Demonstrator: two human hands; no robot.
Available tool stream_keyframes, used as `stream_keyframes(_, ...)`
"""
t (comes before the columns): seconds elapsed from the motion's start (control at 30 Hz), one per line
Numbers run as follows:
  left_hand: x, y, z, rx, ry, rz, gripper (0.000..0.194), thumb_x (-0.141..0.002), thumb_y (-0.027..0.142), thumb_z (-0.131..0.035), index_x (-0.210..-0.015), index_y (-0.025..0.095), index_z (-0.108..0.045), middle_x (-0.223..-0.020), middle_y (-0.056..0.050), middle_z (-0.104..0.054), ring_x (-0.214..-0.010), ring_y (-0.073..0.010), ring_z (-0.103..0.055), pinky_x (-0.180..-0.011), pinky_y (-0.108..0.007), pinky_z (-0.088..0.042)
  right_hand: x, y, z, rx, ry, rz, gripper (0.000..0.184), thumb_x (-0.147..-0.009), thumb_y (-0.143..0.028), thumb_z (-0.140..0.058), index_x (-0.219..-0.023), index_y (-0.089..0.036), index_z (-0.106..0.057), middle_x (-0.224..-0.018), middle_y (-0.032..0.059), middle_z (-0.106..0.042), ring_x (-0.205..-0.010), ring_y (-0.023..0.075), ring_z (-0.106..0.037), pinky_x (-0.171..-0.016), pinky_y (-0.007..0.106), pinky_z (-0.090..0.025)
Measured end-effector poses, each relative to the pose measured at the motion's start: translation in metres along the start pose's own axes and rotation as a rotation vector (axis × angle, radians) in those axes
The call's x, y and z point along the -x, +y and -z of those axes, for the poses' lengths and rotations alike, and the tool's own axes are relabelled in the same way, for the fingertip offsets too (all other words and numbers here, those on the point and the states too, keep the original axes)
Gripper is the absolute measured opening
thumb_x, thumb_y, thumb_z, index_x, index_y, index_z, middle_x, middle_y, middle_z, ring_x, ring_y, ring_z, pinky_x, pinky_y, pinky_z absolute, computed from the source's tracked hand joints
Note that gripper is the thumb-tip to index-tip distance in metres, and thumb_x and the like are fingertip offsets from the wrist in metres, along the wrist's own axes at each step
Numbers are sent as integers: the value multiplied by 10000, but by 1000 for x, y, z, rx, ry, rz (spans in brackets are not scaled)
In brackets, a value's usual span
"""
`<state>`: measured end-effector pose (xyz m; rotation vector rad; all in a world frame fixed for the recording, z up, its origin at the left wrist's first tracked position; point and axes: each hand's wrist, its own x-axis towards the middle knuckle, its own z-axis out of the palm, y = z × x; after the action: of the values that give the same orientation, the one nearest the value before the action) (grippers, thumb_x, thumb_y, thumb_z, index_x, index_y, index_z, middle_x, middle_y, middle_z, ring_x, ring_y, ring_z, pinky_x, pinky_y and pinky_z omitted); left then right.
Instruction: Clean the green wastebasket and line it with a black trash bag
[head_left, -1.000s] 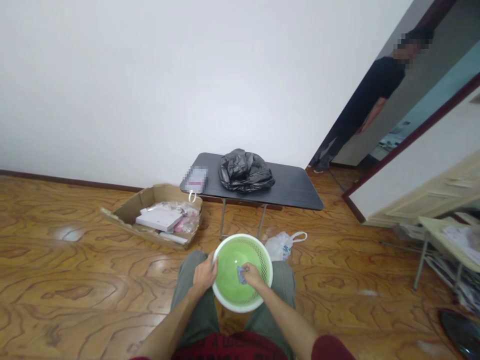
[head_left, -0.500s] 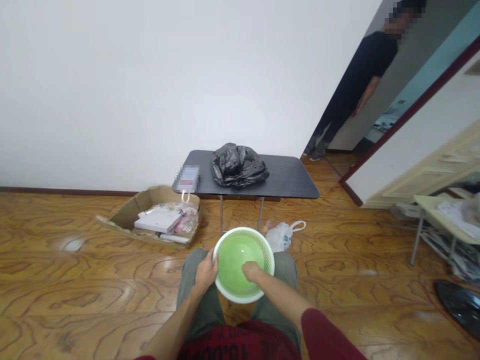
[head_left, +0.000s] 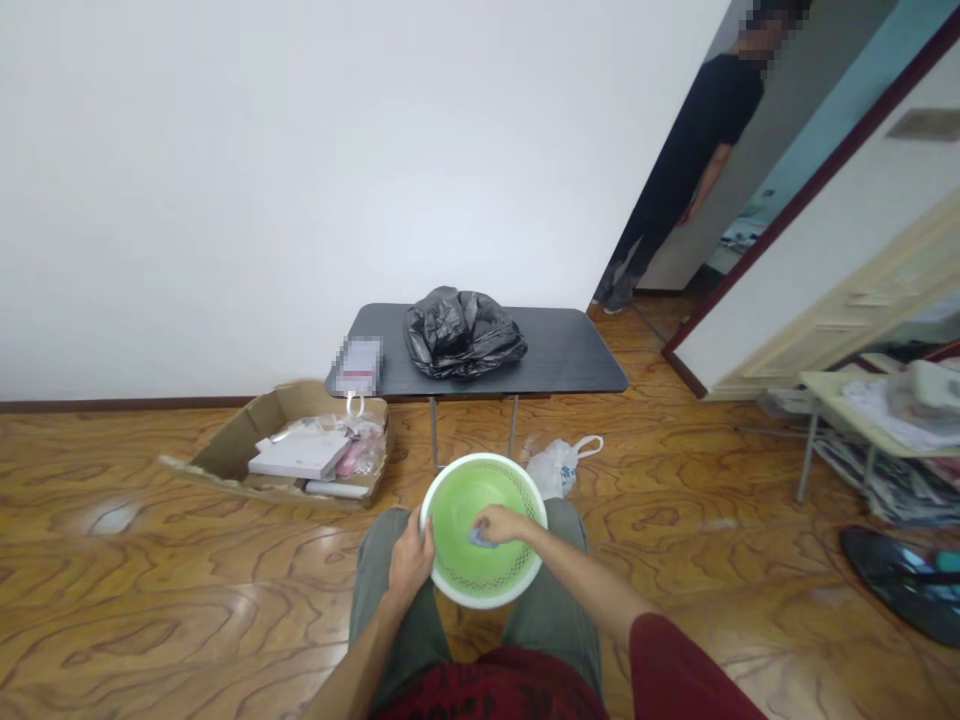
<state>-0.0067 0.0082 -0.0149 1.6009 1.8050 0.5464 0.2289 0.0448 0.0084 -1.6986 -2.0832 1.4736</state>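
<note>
A round green basin with a white rim and a band of small holes in its wall rests over my lap, tilted toward me. My left hand grips its left rim, thumb on the near side and the other fingers hidden behind. Inside the basin, my right hand is closed on a small bluish-white cloth, which lies against the green inner surface. Much of the cloth is covered by the fingers.
Ahead stands a low black folding table bearing a black plastic bag and a small box. Left is an open cardboard box of packaging. A white plastic bag sits on the floor. A person stands at the doorway.
My right hand has shifted slightly inside the basin and the cloth now shows under it. The basin has tipped, so its holes show along the near side. The view has turned a little right.
</note>
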Motion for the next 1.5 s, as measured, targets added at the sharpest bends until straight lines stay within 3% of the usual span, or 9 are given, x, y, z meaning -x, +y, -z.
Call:
stream_keyframes(0.13, -3, -2, 2, 24, -15, 28, 485, -1058, 387, -349, -1458, 161, -504, -1280, -165, -721, -1141, -288, -714, -992, -400, -516, 25, -13, 100, -26, 328, 195, 318, -850, -125, -578, -1111, -130, -759, -1132, 90, -767, -1006, 167, -697, -930, 257, -508)
stream_keyframes(0.33, -4, -4, 2, 49, 19, 92, 527, -1056, 430, -322, -1477, 160, -489, -1255, -166, -731, -1135, -300, -716, -989, -413, -516, 77, -3, 267, 47, 1093, 58, 198, -865, -257, -599, -1025, -167, -672, -977, 67, -741, -881, 149, -673, -848, 253, -503)
stream_keyframes(0.43, -6, -6, 0, 60, 43, 117, 538, -1053, 439, -330, -1479, 154, -492, -1224, -168, -742, -1107, -304, -727, -963, -412, -527, 74, 22, 314, 168, 1323, 2, 192, -868, -263, -579, -1023, -181, -657, -967, 72, -724, -877, 172, -657, -861, 278, -491)
stream_keyframes(0.53, -7, -10, 0, 74, 77, 110, 521, -1053, 437, -338, -1464, 168, -512, -1213, -154, -749, -1092, -287, -735, -946, -390, -534, 54, 55, 328, 333, 1348, -119, 222, -839, -206, -557, -1021, -160, -676, -1052, 124, -698, -927, 199, -630, -907, 314, -480)
stream_keyframes(0.7, -7, -16, 5, 42, 111, 123, 507, -1050, 424, -355, -1443, 156, -529, -1178, -157, -759, -1052, -284, -747, -910, -379, -544, 32, 94, 331, 447, 1066, -214, 252, -817, -181, -583, -1014, -144, -736, -1019, 122, -709, -932, 206, -631, -943, 332, -482)
stream_keyframes(0.87, -9, -11, 12, -22, 113, 135, 518, -1053, 429, -343, -1450, 147, -523, -1205, -177, -747, -1044, -297, -744, -903, -395, -541, 55, 94, 318, 392, 1136, 30, 372, -832, -253, -628, -1171, -122, -708, -1179, 164, -707, -1083, 245, -632, -1030, 384, -478)
stream_keyframes(1.03, -23, 0, 10, -36, 99, 102, 478, -1045, 393, -376, -1415, 141, -544, -1237, -179, -737, -1089, -287, -728, -934, -379, -535, 68, 89, 220, 196, 1431, 27, 366, -939, -324, -478, -1137, -116, -705, -1128, 172, -699, -1071, 242, -630, -1009, 387, -488)
stream_keyframes(1.23, -59, 15, -1, -35, 31, 14, 503, -1045, 394, -351, -1452, 140, -503, -1359, -170, -679, -1201, -292, -677, -1014, -397, -509, 30, 91, 74, -174, 818, -96, 438, -951, -459, -437, -1031, -147, -733, -1035, 127, -755, -886, 204, -677, -863, 307, -518)
stream_keyframes(1.5, -113, 10, -29, -226, -121, 94, 490, -1043, 427, -367, -1442, 170, -489, -1261, -194, -719, -1136, -325, -709, -980, -449, -515, -6, 111, 52, -93, 651, -369, 513, -1040, -398, -316, -1065, -123, -749, -1107, 149, -753, -1049, 230, -686, -907, 267, -464)
